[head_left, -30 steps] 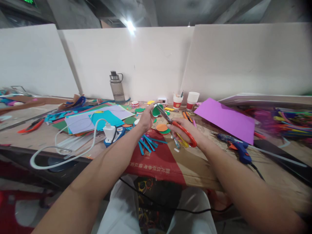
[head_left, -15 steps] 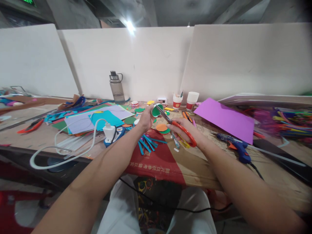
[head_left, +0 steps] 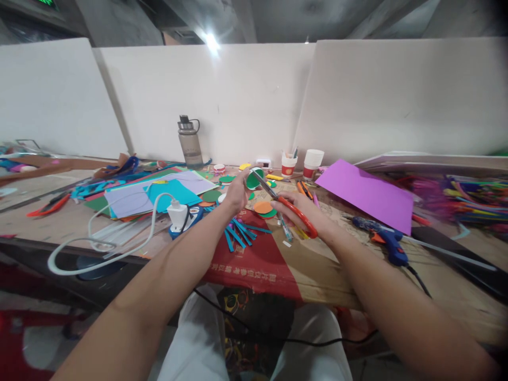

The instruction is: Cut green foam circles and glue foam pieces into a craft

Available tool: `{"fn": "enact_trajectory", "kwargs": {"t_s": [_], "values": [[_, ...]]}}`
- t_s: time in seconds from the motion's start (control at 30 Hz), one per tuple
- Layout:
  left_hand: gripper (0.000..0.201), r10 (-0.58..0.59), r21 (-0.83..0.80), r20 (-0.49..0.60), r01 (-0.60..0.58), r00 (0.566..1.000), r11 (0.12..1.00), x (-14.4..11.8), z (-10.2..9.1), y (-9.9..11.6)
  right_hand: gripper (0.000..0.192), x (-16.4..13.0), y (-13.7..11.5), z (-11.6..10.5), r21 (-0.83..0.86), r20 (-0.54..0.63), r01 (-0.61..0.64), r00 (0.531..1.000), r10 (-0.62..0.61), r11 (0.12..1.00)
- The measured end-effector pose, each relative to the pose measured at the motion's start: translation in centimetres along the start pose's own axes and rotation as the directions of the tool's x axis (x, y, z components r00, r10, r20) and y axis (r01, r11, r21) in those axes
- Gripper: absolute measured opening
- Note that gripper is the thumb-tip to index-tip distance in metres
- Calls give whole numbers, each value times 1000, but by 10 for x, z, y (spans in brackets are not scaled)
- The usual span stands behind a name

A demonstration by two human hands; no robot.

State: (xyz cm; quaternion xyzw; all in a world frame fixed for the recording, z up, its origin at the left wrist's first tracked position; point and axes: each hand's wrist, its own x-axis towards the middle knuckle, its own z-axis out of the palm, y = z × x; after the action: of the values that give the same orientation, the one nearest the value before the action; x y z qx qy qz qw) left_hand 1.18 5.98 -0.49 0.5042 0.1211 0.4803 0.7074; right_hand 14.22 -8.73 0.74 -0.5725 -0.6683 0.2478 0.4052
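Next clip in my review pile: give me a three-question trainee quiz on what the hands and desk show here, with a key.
1. True or false: the right hand holds scissors with orange handles.
2. What does the left hand hold up against the scissor blades?
A. a green paper disc
B. a glue gun
C. a paper cup
3. Fill in: the water bottle stands upright at the back of the desk, to the ____ of both hands.

Key
1. True.
2. A: the green paper disc is at the blades; the glue gun lies right of the hands.
3. left
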Motion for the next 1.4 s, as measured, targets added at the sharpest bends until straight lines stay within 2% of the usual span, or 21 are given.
{"fn": "enact_trajectory", "kwargs": {"t_s": [0.23,0.43,0.57,0.8,1.0,1.23,1.4], "values": [[41,-90,-119,-120,76,989,990,2,-1,11,32,6,13,3,-10,23,-19,1000,19,1000],[42,-198,-243,-195,148,961,959,2,-4,18,32,3,5,0,71,-9,-100,995,101,992],[41,-197,-245,-197,146,960,958,3,-3,16,29,1,1,-2,106,-20,-101,994,103,989],[37,-136,-196,-136,108,981,975,3,-1,12,32,2,5,-1,127,-20,-87,996,90,988],[42,-189,-237,-118,157,975,959,0,0,15,33,3,4,-1,96,-2,-101,995,102,990],[46,-216,-329,-198,143,956,934,5,-2,15,33,2,8,-1,91,9,-83,997,82,992],[39,-241,-332,-203,165,949,929,8,-4,13,33,2,6,-1,103,10,-91,996,90,991]]}}
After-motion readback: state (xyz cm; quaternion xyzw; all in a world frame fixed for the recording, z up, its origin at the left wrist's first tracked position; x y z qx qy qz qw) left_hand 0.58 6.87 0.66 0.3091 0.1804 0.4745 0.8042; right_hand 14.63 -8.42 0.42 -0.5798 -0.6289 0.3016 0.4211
